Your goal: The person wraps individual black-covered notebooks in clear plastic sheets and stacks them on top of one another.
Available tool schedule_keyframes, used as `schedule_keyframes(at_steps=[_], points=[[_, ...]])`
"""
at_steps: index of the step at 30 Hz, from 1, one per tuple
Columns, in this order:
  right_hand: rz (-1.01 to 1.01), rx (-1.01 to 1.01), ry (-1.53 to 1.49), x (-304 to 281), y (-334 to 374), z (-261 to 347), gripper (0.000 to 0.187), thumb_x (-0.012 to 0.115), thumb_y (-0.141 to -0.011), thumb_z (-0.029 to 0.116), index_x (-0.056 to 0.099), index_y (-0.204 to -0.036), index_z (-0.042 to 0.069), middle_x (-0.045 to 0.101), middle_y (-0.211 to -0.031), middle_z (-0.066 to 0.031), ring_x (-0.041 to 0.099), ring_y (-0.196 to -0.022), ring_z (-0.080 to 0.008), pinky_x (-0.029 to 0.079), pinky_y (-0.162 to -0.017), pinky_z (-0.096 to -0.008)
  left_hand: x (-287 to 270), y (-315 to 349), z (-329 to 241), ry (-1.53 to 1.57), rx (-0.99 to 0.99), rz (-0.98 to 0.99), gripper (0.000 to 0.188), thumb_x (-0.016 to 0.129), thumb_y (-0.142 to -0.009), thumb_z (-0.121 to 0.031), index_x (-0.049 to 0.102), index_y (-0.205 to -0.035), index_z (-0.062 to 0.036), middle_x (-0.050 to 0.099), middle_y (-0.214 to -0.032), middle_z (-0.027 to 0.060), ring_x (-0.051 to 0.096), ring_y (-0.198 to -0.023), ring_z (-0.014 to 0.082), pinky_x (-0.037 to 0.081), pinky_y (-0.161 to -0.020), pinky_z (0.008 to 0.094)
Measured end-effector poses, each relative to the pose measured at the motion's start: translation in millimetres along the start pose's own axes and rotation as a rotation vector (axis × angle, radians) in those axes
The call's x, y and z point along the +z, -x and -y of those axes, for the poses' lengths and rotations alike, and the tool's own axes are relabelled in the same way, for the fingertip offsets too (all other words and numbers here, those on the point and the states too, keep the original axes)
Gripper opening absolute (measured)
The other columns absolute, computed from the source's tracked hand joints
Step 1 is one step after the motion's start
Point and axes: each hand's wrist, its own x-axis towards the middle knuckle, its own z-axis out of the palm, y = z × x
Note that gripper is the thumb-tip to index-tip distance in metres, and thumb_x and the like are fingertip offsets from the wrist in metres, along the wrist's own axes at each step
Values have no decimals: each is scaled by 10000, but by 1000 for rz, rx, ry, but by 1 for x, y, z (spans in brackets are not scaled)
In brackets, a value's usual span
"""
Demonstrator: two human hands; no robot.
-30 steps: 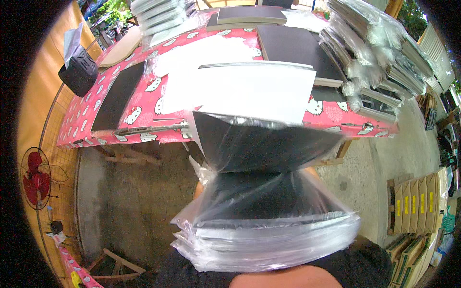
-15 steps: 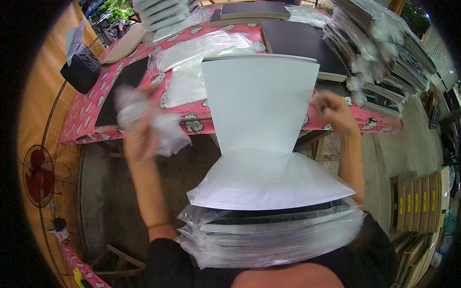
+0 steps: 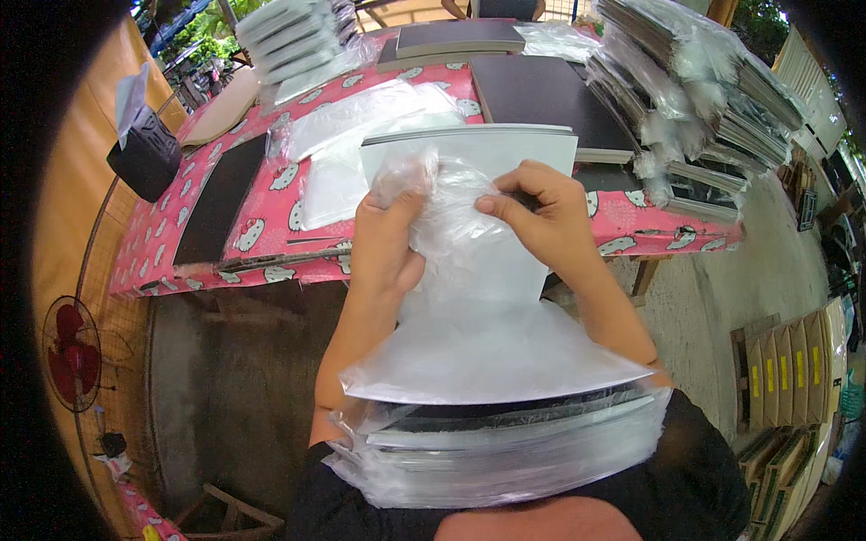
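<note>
Crumpled clear plastic (image 3: pixel 448 225) just off picture centre toward twelve o'clock, long axis roughly twelve to six, loose end drooping toward six, left hand (image 3: pixel 390 236) grasping its nine o'clock side, right hand (image 3: pixel 546 209) pinching its three o'clock edge, white sheets (image 3: pixel 519 266) beneath

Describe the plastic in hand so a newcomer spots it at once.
Find the pink table, then the white sheets at its near edge. Before them, the plastic is between the left hand and right hand. It is crumpled; the bags behind lie flat.
</note>
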Motion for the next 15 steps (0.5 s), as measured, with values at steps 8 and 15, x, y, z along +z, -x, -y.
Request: schedule_keyframes(at_steps=[8,15], points=[[-57,12,-21,10,14,-12,109,618,-727,112,593,-758,10,546,-602,-89,493,-527,-148,389,-513,-262,-12,14,28,-168,421,-149,364,448,-852,-368,486,-980,-29,522,-926,84,537,-818,183,457,-735,333],[-179,-157,124,15,16,-19,81,605,-738,94,581,-721,18,541,-611,-87,490,-514,-156,386,-492,-255,-9,24,25,-16,118,-247,454,474,-817,-416,447,-1043,-24,521,-959,90,520,-870,170,447,-740,321]])
